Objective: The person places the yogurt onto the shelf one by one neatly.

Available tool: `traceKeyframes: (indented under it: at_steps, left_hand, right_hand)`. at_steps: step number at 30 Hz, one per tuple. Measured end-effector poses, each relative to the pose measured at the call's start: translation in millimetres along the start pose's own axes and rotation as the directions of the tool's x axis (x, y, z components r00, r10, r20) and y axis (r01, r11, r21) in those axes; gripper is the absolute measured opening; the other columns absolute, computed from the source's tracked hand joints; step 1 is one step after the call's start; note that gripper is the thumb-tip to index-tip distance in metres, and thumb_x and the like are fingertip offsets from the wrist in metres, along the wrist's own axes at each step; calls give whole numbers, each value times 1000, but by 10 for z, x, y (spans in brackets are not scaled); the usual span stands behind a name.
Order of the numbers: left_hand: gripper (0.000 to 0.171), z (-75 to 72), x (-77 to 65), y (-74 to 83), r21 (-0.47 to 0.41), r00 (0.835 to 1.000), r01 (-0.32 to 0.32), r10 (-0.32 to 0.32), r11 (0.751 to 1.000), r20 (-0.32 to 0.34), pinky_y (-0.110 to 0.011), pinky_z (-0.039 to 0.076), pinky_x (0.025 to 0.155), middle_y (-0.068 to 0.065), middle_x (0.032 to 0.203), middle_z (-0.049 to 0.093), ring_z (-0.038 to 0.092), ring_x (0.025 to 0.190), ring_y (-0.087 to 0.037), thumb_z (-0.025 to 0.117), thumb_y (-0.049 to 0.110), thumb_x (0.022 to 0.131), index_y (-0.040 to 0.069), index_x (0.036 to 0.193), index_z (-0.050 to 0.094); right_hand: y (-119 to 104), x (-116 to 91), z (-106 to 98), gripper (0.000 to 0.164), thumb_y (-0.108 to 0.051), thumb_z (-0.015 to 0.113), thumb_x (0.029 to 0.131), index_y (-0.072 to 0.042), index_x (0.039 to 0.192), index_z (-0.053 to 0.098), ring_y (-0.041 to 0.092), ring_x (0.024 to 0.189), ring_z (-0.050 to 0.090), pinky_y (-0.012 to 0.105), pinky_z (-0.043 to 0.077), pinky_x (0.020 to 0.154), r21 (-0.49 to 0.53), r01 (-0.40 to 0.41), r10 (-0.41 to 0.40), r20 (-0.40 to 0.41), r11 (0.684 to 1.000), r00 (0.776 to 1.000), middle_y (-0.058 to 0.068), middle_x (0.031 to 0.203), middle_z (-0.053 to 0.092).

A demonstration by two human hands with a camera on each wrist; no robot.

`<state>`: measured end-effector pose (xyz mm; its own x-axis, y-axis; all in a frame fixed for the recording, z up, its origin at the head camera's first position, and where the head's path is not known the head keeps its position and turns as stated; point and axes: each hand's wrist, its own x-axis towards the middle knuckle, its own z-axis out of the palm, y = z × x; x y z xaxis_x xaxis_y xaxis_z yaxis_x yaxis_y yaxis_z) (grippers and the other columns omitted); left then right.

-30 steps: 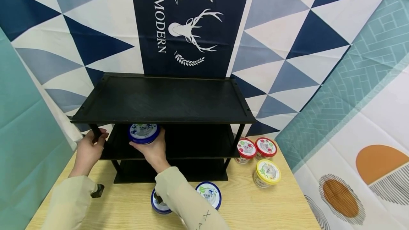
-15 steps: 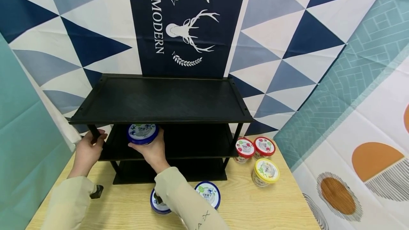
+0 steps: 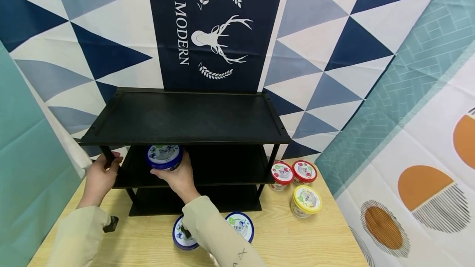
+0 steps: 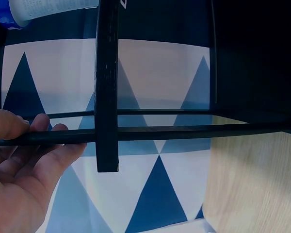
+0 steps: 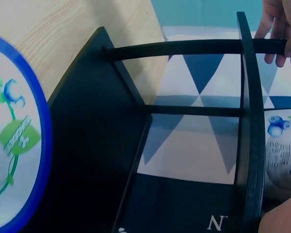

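Observation:
A black three-tier shelf rack (image 3: 185, 118) stands on the table. My left hand (image 3: 100, 178) grips its front left post (image 3: 106, 153), fingers and thumb wrapped around it; the left wrist view shows this hand (image 4: 29, 170) closely. On the left part of the middle tier, my right hand (image 3: 179, 174) holds a blue-lidded tub (image 3: 164, 155), lid up, its thumb at the front and fingers along the right side. Part of that tub's printed wall (image 5: 283, 150) shows in the right wrist view beside the thumb. The tub's far side is hidden.
Two more blue-lidded tubs (image 3: 241, 226) stand in front of the rack, one partly behind my right sleeve. Right of the rack are two red-lidded tubs (image 3: 305, 171) and a yellow-lidded one (image 3: 307, 199). A patterned cloth (image 3: 215, 32) hangs behind.
The head view has shifted slightly. My left hand keeps its grip on the post. The tub stays at the same spot on the rack, while my right thumb sits slightly lower on it.

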<state>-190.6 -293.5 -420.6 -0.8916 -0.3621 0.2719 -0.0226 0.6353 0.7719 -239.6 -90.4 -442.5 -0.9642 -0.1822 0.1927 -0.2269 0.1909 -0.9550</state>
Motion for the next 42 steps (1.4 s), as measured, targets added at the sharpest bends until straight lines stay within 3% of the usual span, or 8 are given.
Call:
traceKeyframes:
  at_steps: [6, 16, 23, 28, 34, 42]
  left_hand:
    - [27, 24, -13, -13, 5, 1000, -10, 10, 1000, -6, -6, 37, 64, -26, 115, 61, 33, 81, 23, 41, 13, 97, -3, 114, 55]
    - [28, 7, -40, -30, 18, 1000, 3, -4, 1000, 4, -7, 37, 64, -26, 116, 61, 30, 80, 25, 40, 15, 98, -2, 115, 55]
    - [27, 7, -40, -35, 28, 1000, -6, 6, 1000, -4, -8, 37, 64, -25, 111, 62, 32, 78, 25, 41, 14, 97, -3, 113, 56]
    - [28, -18, -20, -34, 23, 1000, -2, 1, 1000, 4, -7, 37, 63, -4, 100, 64, 33, 78, 24, 42, 16, 98, -2, 114, 56]
    - [29, -39, -18, -22, -1, 1000, -9, 9, 1000, 6, -7, 37, 62, 28, 90, 49, 34, 78, 23, 42, 17, 98, -2, 115, 55]
    - [28, -24, -27, 6, -27, 1000, -18, 18, 999, 2, -6, 37, 62, 40, 86, 39, 35, 78, 24, 42, 16, 97, -2, 114, 54]
  right_hand:
    - [50, -43, -116, 92, -36, 84, 66, -23, 142, 33, 13, 123, 47, 33, 40, 103, -44, 7, -6, 28, 999, 1000, -2, 135, 46]
    - [72, -127, -314, 85, -42, 81, 69, -18, 140, 40, 19, 127, 45, 37, 41, 102, -152, -64, 70, 36, 986, 997, 4, 137, 46]
    - [48, -185, -492, 81, -44, 79, 70, -18, 138, 44, 21, 126, 47, 38, 43, 100, -205, -8, 17, 40, 979, 999, 6, 136, 47]
    - [44, -199, -656, 80, -43, 79, 71, -17, 138, 45, 21, 125, 48, 39, 42, 101, -221, 15, -12, 17, 975, 1000, 6, 136, 48]
    - [62, -238, -865, 78, -40, 80, 71, -15, 137, 46, 21, 125, 48, 39, 41, 103, -222, 30, -31, -4, 974, 1000, 7, 135, 50]
    - [100, -339, -1103, 75, -42, 79, 72, -17, 135, 48, 20, 124, 48, 38, 41, 103, -249, 40, -48, -27, 968, 998, 5, 134, 50]
